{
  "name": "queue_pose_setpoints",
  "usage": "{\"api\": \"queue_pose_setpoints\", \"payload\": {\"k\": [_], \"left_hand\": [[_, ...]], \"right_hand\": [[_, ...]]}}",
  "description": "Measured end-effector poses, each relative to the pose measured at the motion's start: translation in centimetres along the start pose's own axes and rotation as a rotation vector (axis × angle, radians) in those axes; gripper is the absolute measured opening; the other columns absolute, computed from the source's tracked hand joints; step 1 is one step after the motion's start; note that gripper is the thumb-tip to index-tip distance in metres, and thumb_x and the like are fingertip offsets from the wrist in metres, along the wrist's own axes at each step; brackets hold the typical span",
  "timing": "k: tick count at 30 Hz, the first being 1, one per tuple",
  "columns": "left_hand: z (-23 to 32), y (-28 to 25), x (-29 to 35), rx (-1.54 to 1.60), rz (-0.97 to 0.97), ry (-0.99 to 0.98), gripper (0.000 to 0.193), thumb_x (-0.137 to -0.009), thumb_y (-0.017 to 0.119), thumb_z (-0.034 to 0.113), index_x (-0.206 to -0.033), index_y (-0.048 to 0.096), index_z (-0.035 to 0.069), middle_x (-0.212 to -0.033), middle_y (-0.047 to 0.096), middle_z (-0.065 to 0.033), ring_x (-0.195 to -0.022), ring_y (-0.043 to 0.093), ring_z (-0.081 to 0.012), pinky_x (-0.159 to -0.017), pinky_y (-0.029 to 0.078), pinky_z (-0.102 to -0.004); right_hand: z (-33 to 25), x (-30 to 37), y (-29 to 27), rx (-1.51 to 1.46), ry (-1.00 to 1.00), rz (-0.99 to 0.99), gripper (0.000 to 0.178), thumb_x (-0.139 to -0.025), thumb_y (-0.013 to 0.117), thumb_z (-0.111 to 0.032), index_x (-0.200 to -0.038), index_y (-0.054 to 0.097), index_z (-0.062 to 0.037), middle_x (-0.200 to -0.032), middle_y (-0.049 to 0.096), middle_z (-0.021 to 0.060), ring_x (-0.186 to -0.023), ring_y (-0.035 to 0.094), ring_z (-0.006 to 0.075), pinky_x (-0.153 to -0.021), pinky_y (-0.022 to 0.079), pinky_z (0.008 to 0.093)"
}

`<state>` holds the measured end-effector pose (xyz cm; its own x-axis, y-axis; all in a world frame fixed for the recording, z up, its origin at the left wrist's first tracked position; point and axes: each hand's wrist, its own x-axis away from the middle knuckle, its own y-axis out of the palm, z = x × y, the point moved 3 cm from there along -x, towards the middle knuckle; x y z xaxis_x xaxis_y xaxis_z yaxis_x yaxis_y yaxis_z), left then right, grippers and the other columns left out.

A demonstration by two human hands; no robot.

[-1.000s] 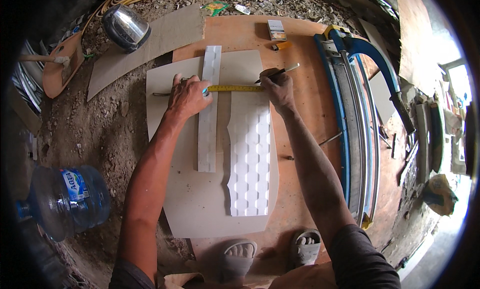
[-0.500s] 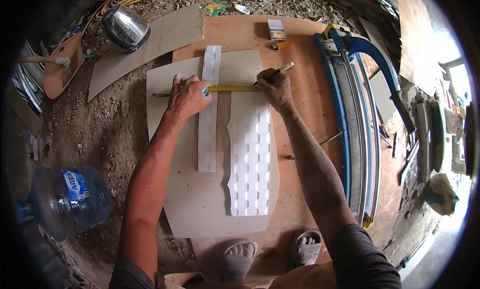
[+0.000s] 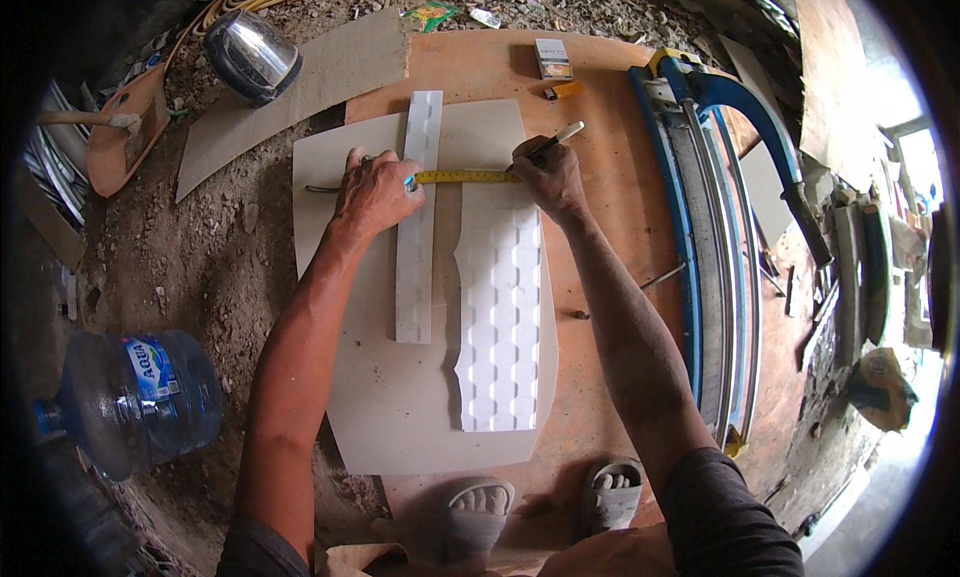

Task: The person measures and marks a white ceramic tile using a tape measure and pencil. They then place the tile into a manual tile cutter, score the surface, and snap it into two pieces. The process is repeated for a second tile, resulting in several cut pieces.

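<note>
My left hand (image 3: 377,192) is closed round the case of a tape measure, most of it hidden by the fingers. Its yellow blade (image 3: 465,177) stretches right, across a narrow white tile strip (image 3: 415,267) and the top end of a wider white tile piece (image 3: 500,317) with a wavy left edge and raised pattern. At the blade's far end, my right hand (image 3: 552,180) grips a pen (image 3: 570,133) with a pale end, its fingers at the tape. Both tile pieces rest on a large beige board or tile (image 3: 380,407).
A blue tile cutter (image 3: 705,247) stands at right on the orange-brown sheet (image 3: 610,307). Beyond my hands lie a cigarette pack (image 3: 553,59) and an orange lighter (image 3: 563,92). At left are a metal kettle (image 3: 252,57), a trowel-like tool (image 3: 125,137) and a large water bottle (image 3: 140,402).
The pen's pale end has tilted very slightly to the left and up. Both hands, the tape and the tile pieces stay where they were.
</note>
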<state>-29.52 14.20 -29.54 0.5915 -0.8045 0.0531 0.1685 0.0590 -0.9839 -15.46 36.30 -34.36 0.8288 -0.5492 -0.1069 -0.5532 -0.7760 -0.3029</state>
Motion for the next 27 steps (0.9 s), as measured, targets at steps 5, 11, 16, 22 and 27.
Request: {"api": "queue_pose_setpoints", "payload": {"k": [5,11,16,22,27], "left_hand": [[0.0,0.1,0.0,0.003,0.018,0.011,0.029,-0.084,0.068,0.025,-0.11,0.072,0.012,-0.101,0.067,-0.0125,-0.1,0.064,-0.0288,-0.112,0.029,-0.0517],[-0.1,0.1,0.0,-0.004,0.009,0.01,0.029,-0.084,0.068,0.026,-0.11,0.072,0.013,-0.101,0.067,-0.0124,-0.1,0.063,-0.0293,-0.111,0.03,-0.0515],[-0.1,0.1,-0.1,-0.005,0.003,0.006,0.029,-0.084,0.068,0.026,-0.11,0.072,0.013,-0.101,0.067,-0.0125,-0.101,0.063,-0.0293,-0.111,0.03,-0.0522],[-0.2,0.5,-0.1,-0.023,0.027,0.01,0.03,-0.083,0.069,0.025,-0.11,0.072,0.013,-0.102,0.067,-0.0127,-0.1,0.063,-0.0296,-0.11,0.031,-0.0527],[-0.2,0.3,0.2,0.025,0.054,0.018,0.03,-0.082,0.069,0.024,-0.109,0.072,0.013,-0.101,0.066,-0.0133,-0.099,0.063,-0.0313,-0.106,0.034,-0.0525]], "right_hand": [[0.0,-0.2,0.0,0.034,-0.047,0.019,0.023,-0.081,0.062,-0.016,-0.089,0.066,0.0047,-0.077,0.068,0.0149,-0.071,0.065,0.0198,-0.068,0.052,0.0337],[-0.1,0.0,0.1,0.078,-0.016,0.041,0.022,-0.081,0.062,-0.016,-0.089,0.065,0.0042,-0.078,0.069,0.0158,-0.071,0.066,0.0196,-0.068,0.052,0.0344],[0.5,-0.1,0.0,0.004,-0.004,0.01,0.02,-0.08,0.063,-0.015,-0.088,0.066,0.0036,-0.08,0.069,0.0158,-0.075,0.067,0.0191,-0.07,0.053,0.0333],[-0.3,-0.1,0.0,-0.024,0.001,0.095,0.017,-0.083,0.062,-0.01,-0.092,0.067,0.0047,-0.082,0.07,0.0138,-0.077,0.067,0.0178,-0.072,0.053,0.0303],[-0.7,1.3,-2.9,-0.49,0.014,0.303,0.013,-0.09,0.064,-0.006,-0.096,0.068,0.0041,-0.086,0.07,0.0088,-0.077,0.067,0.0167,-0.072,0.053,0.0294]]}}
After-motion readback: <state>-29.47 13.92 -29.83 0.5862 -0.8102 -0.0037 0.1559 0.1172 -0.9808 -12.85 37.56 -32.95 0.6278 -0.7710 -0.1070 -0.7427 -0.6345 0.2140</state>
